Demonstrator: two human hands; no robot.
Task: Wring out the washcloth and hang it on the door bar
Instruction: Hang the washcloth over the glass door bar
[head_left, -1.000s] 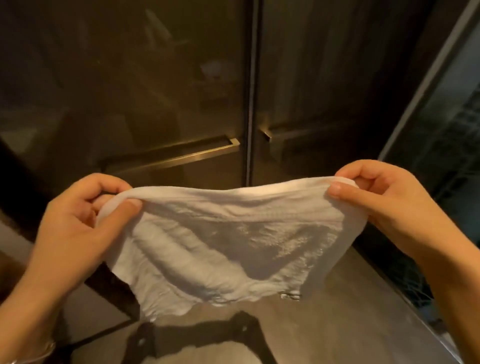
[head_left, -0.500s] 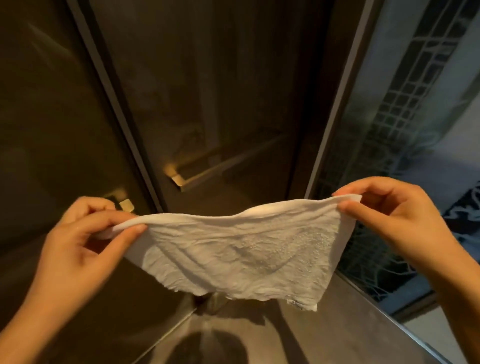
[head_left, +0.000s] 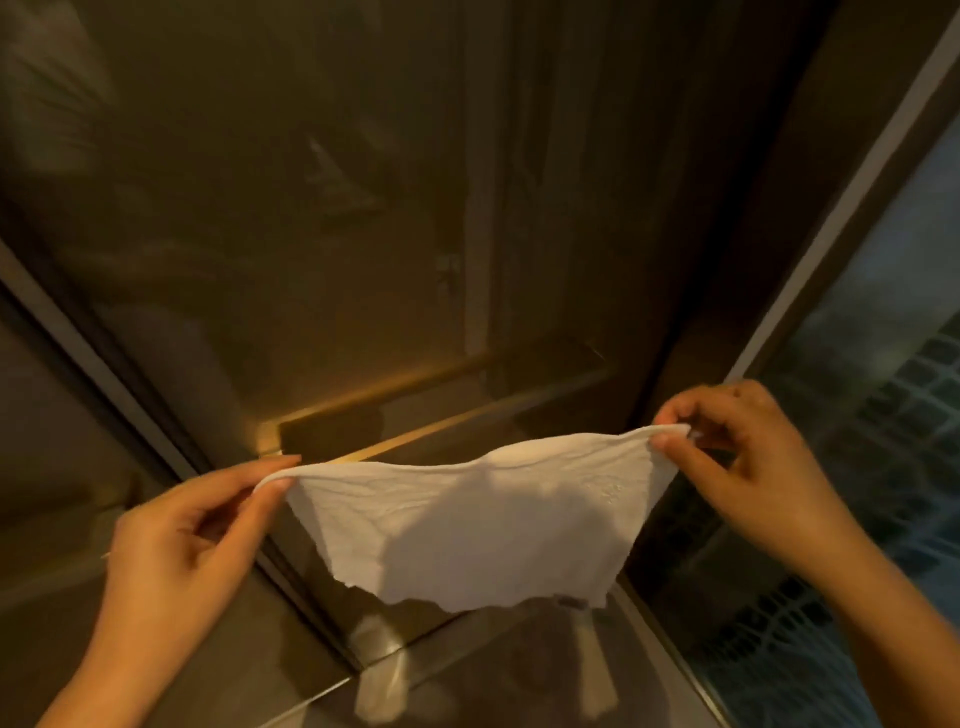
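Washcloth (head_left: 467, 530) white, thin, soft, floppy; judged light, maybe damp. Held spread out in air, in front of door bar (head_left: 441, 415), not touching it. Left hand (head_left: 176, 551) pinches top left corner, grip narrow, shut on cloth. Right hand (head_left: 748, 457) pinches top right corner same way. 2 top corners look like best hold: cloth hangs flat, easy to drape. Bottom edge wavy, sags. Bar dim, right end lost in dark glass door (head_left: 311, 234). Cannot tell how wet cloth is.
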